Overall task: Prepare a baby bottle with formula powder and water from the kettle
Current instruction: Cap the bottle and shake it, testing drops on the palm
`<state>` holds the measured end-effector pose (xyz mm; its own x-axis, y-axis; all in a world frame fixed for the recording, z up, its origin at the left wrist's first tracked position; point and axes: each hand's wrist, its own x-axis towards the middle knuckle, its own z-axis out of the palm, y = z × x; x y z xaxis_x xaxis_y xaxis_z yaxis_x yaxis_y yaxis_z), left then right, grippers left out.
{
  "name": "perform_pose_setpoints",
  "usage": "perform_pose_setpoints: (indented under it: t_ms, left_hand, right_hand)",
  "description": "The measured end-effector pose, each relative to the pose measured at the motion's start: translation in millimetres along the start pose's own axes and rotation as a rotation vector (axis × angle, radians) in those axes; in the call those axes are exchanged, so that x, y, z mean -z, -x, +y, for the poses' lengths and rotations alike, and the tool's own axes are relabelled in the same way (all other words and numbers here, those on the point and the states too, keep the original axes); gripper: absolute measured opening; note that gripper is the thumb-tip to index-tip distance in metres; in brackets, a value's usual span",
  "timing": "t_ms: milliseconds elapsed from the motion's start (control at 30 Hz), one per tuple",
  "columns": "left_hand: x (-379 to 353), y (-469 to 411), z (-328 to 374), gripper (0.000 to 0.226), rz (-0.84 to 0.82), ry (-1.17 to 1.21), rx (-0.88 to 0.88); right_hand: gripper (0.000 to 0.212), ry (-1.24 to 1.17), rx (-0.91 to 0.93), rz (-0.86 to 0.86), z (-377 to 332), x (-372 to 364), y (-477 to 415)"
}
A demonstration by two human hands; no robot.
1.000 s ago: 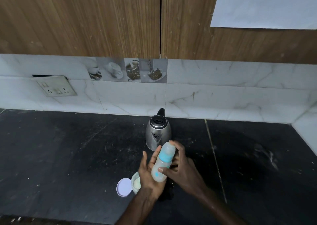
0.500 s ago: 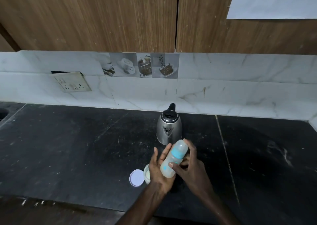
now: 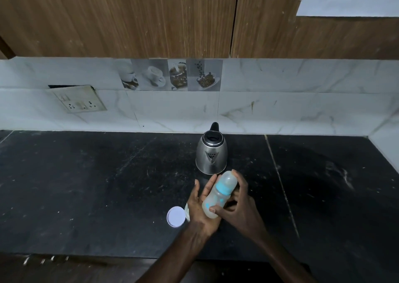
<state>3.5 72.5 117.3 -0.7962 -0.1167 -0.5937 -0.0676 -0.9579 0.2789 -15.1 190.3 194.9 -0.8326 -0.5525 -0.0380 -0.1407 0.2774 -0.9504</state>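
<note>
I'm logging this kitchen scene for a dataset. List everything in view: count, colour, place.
baby bottle: one, translucent with blue ring, tilted between both hands
kettle: one, steel with black lid, on counter behind the bottle
lid: one, white, flat on counter left of the hands
small container: one, pale, beside the lid, mostly hidden
counter: one, black
socket plate: one, off-white, on wall at left
left hand: one, palm against bottle
right hand: one, fingers around bottle
</note>
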Motion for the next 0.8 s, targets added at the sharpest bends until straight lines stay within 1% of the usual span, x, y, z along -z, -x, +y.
perform_pose_setpoints:
  t_ms: [33,100,200,233,367,433,567,733,800]
  left_hand:
    - [1,-1,1,0.066,0.005,0.002,0.01]
    - [3,-3,4,0.069,-0.012,0.025,0.031]
    - [5,2,6,0.067,-0.026,0.031,0.042]
    - [6,4,6,0.066,-0.025,0.027,0.043]
    - [9,10,10,0.067,-0.072,0.038,0.069]
    - [6,11,11,0.064,-0.073,0.037,0.063]
    - [2,8,11,0.063,-0.057,0.049,0.054]
    - [11,7,8,0.066,-0.101,0.032,0.055]
    - [15,7,8,0.066,-0.097,0.028,0.036]
  right_hand:
    - [0.117,-0.008,-0.001,0.041,9,-3,-1]
    - [0.12,0.054,0.029,0.09,34,-3,-2]
    - [0.114,0.073,-0.02,0.144,53,-7,-1]
    - [0.111,0.043,-0.017,0.154,41,-10,-1]
    - [0.104,0.077,0.027,0.155,34,-8,-1]
    - [0.102,0.073,0.047,0.178,36,-7,-2]
    - [0.101,0.068,0.065,0.221,36,-9,-1]
    - [0.097,0.131,0.084,0.181,30,-6,-2]
    - [0.1,0.102,0.108,0.19,24,2,-5]
